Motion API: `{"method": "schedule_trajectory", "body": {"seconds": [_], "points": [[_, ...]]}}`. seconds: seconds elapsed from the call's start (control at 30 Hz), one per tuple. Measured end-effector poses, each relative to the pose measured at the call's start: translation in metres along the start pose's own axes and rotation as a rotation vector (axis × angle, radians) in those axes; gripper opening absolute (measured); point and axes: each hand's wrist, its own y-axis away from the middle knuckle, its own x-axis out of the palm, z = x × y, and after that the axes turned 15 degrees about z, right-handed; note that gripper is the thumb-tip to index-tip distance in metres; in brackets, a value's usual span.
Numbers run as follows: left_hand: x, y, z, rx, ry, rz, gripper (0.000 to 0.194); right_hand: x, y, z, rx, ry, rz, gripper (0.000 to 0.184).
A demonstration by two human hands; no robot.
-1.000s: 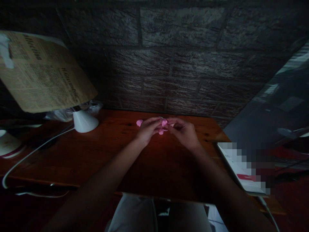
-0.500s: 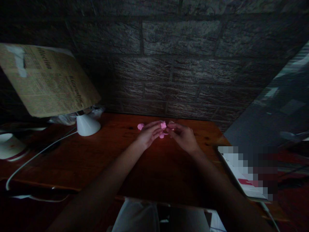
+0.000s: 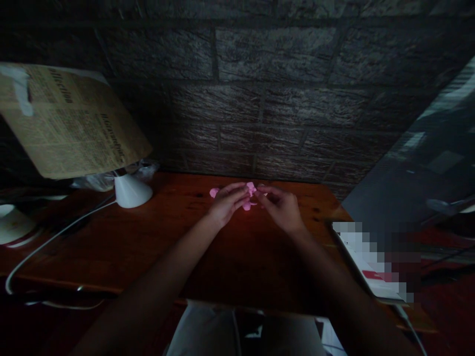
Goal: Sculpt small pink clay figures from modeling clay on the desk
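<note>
Counter of reddish-brown wood (image 3: 170, 202) crosses mid-frame. At centre, the left hand (image 3: 224, 205), fingers nearly closed, holds a small, lumpy pink piece (image 3: 251, 188), probably steadying it; the right hand (image 3: 284, 207), thumb and forefinger almost together, meets its right side, grip unclear. Rounded pink lumps (image 3: 214, 192) show left of and below it.

**We Look Down From the Head**

Our one camera sits up high on the person's head. We look ahead and down at the left hand (image 3: 223, 206) and right hand (image 3: 285, 208), a little way off, over the table (image 3: 148, 242), facing the wall (image 3: 237, 99). We see the legs (image 3: 208, 331) at the bottom.
</note>
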Motion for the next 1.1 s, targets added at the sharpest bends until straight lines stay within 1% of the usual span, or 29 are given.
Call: {"method": "schedule_trajectory", "body": {"seconds": [0.2, 0.37, 0.53, 0.67, 0.77, 0.93, 1.1], "points": [[-0.002, -0.001, 0.003, 0.033, -0.038, 0.04, 0.017, -0.001, 0.001, 0.005, -0.033, 0.064, -0.017, 0.022], [-0.001, -0.001, 0.003, 0.033, -0.041, 0.026, 0.016, -0.001, 0.002, 0.009, -0.075, 0.108, -0.016, 0.019], [0.001, 0.0, 0.003, 0.053, -0.055, 0.041, 0.017, -0.002, 0.003, 0.012, -0.142, 0.162, -0.016, 0.02], [0.004, 0.001, 0.001, 0.031, -0.042, 0.009, 0.014, -0.002, 0.002, 0.012, -0.163, 0.191, -0.01, 0.019], [0.006, 0.002, 0.0, 0.028, -0.033, 0.009, 0.012, -0.003, 0.002, 0.011, -0.159, 0.195, -0.009, 0.019], [0.007, 0.003, 0.0, 0.033, -0.061, 0.018, 0.018, -0.004, 0.002, 0.013, -0.114, 0.196, -0.009, 0.019], [0.006, 0.003, 0.001, 0.039, -0.078, 0.016, 0.019, -0.004, 0.003, 0.014, -0.127, 0.229, -0.03, 0.02]]}}
